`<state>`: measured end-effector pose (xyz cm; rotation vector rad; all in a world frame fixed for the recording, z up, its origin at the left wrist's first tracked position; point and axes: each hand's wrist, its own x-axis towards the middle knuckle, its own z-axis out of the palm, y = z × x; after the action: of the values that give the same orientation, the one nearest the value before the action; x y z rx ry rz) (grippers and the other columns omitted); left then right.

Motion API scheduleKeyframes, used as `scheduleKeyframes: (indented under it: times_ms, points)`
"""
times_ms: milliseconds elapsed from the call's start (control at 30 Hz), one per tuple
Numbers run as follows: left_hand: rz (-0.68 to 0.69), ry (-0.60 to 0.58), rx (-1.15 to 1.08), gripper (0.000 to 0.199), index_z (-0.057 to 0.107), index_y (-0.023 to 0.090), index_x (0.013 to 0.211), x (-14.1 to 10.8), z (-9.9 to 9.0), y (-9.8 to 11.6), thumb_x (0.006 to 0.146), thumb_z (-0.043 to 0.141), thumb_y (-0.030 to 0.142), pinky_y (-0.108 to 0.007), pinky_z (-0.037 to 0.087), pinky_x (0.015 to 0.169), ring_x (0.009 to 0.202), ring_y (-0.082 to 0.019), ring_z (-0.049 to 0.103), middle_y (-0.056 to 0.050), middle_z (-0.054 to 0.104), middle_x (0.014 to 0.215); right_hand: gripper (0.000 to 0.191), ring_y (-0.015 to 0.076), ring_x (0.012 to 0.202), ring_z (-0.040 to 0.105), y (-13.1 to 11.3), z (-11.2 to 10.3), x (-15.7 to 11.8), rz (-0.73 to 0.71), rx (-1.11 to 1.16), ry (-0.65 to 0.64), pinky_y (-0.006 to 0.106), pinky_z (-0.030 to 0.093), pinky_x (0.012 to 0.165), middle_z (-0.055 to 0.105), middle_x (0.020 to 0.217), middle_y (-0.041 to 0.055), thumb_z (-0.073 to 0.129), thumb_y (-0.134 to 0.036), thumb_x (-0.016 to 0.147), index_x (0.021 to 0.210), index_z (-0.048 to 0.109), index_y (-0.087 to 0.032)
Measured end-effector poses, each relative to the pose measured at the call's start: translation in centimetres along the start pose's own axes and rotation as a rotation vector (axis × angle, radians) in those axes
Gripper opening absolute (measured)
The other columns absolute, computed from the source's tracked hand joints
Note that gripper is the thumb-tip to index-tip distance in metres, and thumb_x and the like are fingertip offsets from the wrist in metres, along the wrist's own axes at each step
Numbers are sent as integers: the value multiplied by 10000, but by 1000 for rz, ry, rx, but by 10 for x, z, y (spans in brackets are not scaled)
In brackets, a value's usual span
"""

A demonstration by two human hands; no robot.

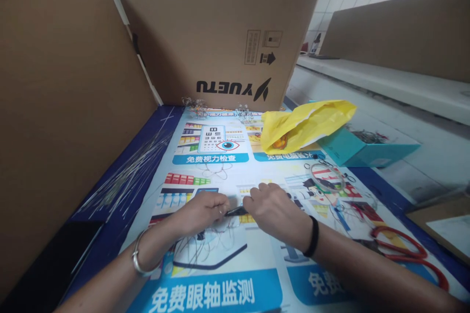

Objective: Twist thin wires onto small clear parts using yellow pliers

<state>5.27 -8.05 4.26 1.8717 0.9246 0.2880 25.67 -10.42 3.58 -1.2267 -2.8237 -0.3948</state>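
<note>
My right hand (273,210) is closed round a dark, pointed tool that looks like pliers (237,211), its jaws directed left. Facing it, my left hand (205,210) pinches thin wire (221,211) at the tip of the jaws. Loops of fine wire (205,249) spread below the left hand over the printed poster (257,259). Most of the tool is hidden inside the right fist. More thin looped wire (216,170) lies just beyond the hands.
Red-handled scissors (404,244) lie at right. A yellow bag (308,124) rests by a teal box (382,154) of wire pieces. Straight wires (128,171) lie at left near a black flat object (55,259). Cardboard walls (220,24) stand at the back and left. A wire coil (326,177) sits right.
</note>
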Motion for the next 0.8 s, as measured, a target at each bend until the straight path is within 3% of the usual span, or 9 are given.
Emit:
scheduleKeyframes:
  times_ms: [600,800]
  points:
    - [-58,23,3,302,467,172,629,-1,1,-2,851,392,363,-217,304,499,494,-92,415,41,445,537,107,138,560,408,3,14,3,9,69,-39,284,122,515,558,648,42,464,-109,773,700,517,-166]
    - [-155,114,-222,256,475,175,651,3,6,-7,813,448,371,-208,312,444,450,-81,436,42,487,533,93,164,661,456,8,11,2,98,65,-28,286,206,568,568,704,51,478,-115,766,736,550,-165]
